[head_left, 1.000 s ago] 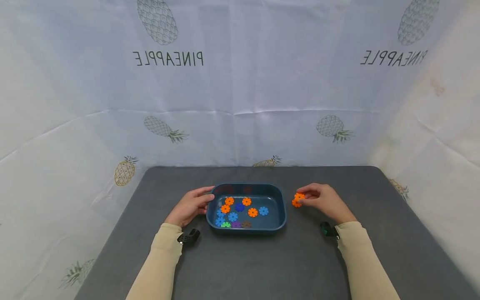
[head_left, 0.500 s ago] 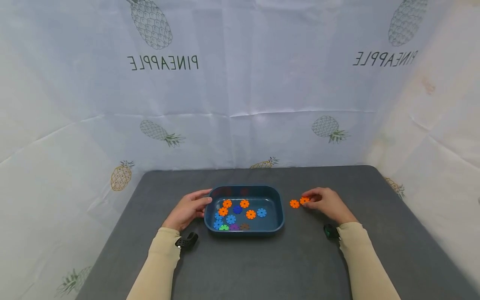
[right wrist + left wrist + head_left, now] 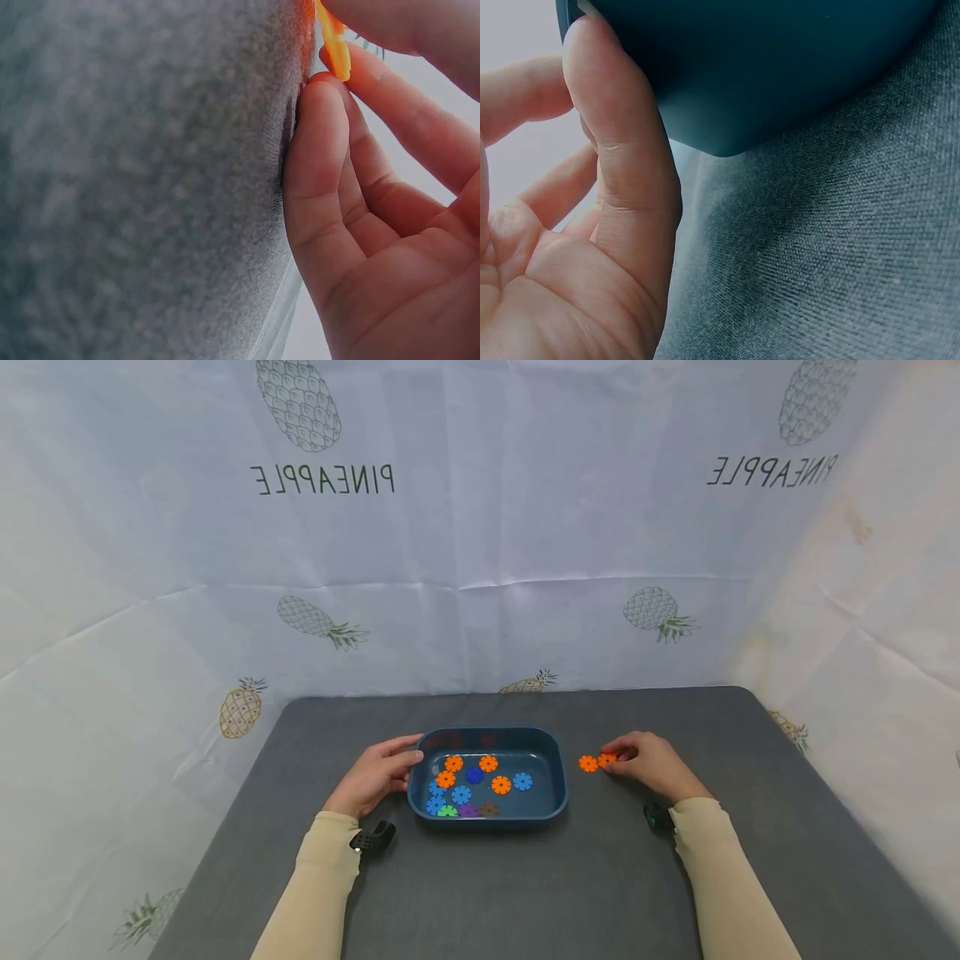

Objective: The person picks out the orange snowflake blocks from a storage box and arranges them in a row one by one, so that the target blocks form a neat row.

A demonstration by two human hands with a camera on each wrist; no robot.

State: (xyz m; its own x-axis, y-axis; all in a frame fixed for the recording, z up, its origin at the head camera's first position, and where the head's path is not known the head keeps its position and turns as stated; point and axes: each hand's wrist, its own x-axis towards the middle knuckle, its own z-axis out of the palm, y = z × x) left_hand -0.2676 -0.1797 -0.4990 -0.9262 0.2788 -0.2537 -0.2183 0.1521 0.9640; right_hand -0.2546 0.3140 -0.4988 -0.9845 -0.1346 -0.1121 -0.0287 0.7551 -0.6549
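Note:
A dark blue rectangular tray (image 3: 528,806) stands on the table, holding several notched snowflake-shaped plastic discs in orange, blue, green, purple and brown. My left hand (image 3: 369,778) grips the tray's left end, the thumb (image 3: 611,97) on its rim. To the right of the tray lies an orange notched disc (image 3: 588,763). Just beside it, my right hand (image 3: 654,765) pinches a second orange notched disc (image 3: 607,761) close to the table. In the right wrist view this orange disc (image 3: 337,49) appears edge-on between the fingers; part of it is hidden.
The dark grey table (image 3: 517,893) reaches back to a pale curtain (image 3: 480,527) printed with pineapples. A black band (image 3: 375,837) is on the left wrist and a dark band (image 3: 658,817) on the right.
My right hand has moved the pinched orange disc slightly to the right, so it no longer overlaps the other orange disc. The left hand keeps its grip on the tray. The head view has shifted slightly.

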